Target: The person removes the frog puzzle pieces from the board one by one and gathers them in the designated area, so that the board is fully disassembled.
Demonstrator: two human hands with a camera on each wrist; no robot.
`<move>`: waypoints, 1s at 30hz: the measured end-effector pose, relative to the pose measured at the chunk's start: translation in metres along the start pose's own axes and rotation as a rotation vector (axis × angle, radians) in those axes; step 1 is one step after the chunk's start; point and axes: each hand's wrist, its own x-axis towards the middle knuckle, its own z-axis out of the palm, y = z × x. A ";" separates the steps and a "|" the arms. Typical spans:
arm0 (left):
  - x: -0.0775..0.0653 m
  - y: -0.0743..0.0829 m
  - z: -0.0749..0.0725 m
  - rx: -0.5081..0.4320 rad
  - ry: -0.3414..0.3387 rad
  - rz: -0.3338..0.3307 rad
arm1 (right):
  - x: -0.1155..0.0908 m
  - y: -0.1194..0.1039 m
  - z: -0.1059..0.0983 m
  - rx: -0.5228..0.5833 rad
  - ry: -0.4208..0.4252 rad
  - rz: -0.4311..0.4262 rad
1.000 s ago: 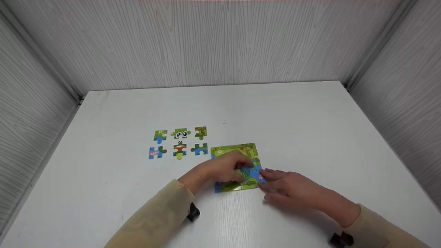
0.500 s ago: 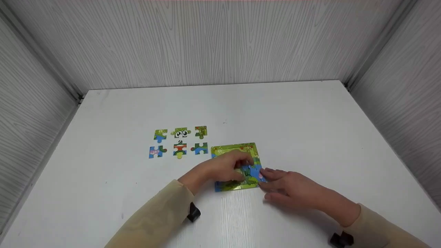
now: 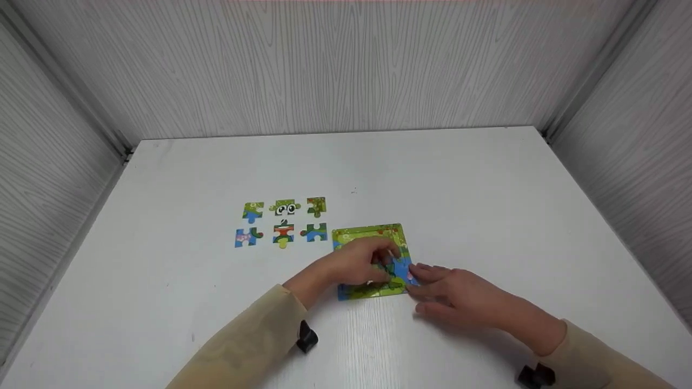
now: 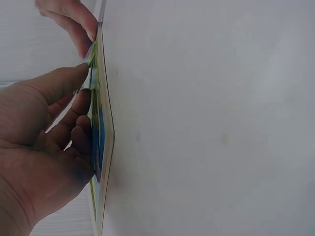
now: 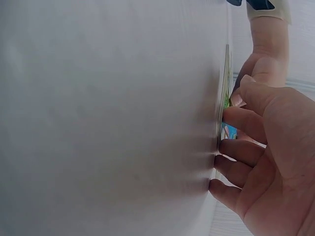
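Observation:
A square jigsaw board (image 3: 373, 229) with a green and blue picture lies on the white table. My left hand (image 3: 357, 262) reaches over it from the left, fingers curled down. Between its thumb and fingers it pinches a green-blue puzzle piece (image 3: 390, 270) in the board's lower right part; the hand hides much of the picture. In the left wrist view the thumb (image 4: 74, 78) and bent fingertips sit right at the board's face. My right hand (image 3: 459, 297) rests at the board's right edge, fingers extended. In the right wrist view its fingertips (image 5: 226, 147) touch the board's side.
Several loose puzzle pieces lie in two rows left of the board, among them one with cartoon eyes (image 3: 285, 208) and one with a red mouth (image 3: 283, 234). Wood-grain panels (image 3: 346, 70) enclose the table at the back and sides.
My left thumb and fingers have shifted slightly to the right over the board's lower right part. The right hand stays at the edge, and the loose pieces lie as before.

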 end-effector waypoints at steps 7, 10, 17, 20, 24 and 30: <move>0.002 -0.002 0.002 -0.003 0.020 0.004 | 0.000 0.000 0.000 -0.003 0.007 -0.010; 0.002 -0.003 0.002 -0.010 0.022 -0.006 | 0.000 0.000 0.000 -0.008 0.006 -0.011; 0.001 -0.003 0.001 -0.071 0.025 0.004 | 0.000 -0.001 -0.001 -0.007 -0.006 0.003; 0.001 -0.003 0.000 -0.098 0.030 0.003 | 0.000 -0.002 -0.002 0.004 -0.008 0.005; 0.000 -0.003 -0.001 -0.129 0.039 -0.008 | -0.001 -0.003 -0.002 0.006 -0.008 0.003; -0.001 -0.004 -0.001 -0.165 0.046 0.006 | 0.000 -0.003 -0.003 0.000 -0.008 0.007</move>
